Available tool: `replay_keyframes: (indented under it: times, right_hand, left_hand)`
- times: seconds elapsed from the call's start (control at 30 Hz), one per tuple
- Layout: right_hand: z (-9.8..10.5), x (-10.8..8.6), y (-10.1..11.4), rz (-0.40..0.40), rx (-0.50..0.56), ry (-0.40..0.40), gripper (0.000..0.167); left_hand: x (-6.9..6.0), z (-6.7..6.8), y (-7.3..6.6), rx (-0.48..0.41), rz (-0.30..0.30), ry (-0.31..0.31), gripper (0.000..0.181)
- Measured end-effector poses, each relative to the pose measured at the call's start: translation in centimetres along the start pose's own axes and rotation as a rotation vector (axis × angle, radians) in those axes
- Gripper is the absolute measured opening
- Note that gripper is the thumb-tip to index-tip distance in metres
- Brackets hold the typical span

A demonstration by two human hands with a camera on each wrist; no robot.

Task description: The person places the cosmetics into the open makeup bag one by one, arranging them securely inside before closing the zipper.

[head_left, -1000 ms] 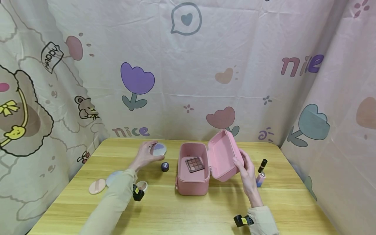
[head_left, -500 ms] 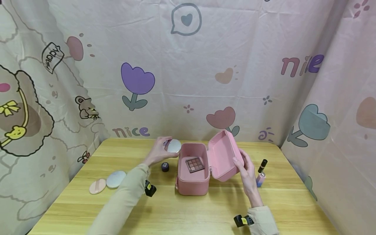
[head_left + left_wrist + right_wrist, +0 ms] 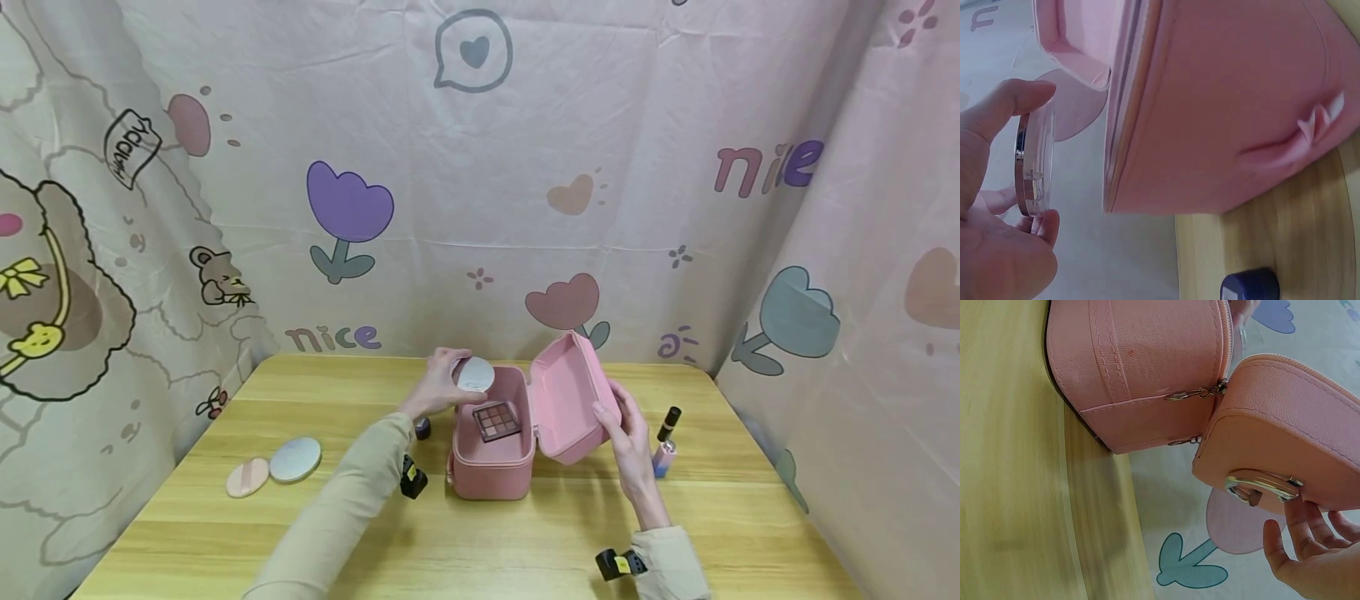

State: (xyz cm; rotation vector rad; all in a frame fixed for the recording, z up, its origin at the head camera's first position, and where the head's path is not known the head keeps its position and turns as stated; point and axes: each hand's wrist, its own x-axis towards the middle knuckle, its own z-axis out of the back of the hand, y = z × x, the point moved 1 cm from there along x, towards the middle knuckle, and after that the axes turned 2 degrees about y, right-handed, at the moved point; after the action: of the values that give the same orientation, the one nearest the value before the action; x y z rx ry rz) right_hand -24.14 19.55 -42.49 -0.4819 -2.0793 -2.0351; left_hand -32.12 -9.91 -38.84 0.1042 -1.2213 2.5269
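Observation:
A round compact [image 3: 476,375] with a clear rim [image 3: 1036,159] is pinched between the thumb and fingers of the left hand [image 3: 442,387], over the back left edge of the pink case [image 3: 495,479]. Inside the case lies an eyeshadow palette [image 3: 496,422]. The case's lid [image 3: 570,400] stands open to the right. On the lid's outer side, the right hand [image 3: 632,433] grips its edge, thumb on the rim; the right wrist view has its fingers [image 3: 1300,531] by the lid's handle [image 3: 1263,482].
At the left of the table [image 3: 187,533] lie a pink puff [image 3: 247,477] and a pale round disc [image 3: 296,460]. A small dark jar [image 3: 423,429] is left of the case. Right of it are a black tube [image 3: 669,423] and a pink-blue bottle [image 3: 663,458]. A patterned curtain [image 3: 480,167] hangs behind.
The left hand has carried the compact rightward from left of the case to above its back left edge. The right hand and the lid have stayed in place.

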Motion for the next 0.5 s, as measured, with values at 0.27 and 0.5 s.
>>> replay_keyframes:
  times: [0.27,0.5]
  right_hand:
    - [0.0,0.1,0.0,0.004,-0.001,0.005,0.051]
    - [0.0,0.0,-0.1,-0.007,-0.001,0.001,0.05]
  left_hand:
    - [0.8,-1.4,-0.3,-0.003,0.008,0.013,0.081]
    - [1.4,-2.7,-0.5,0.062,-0.01,-0.006,0.08]
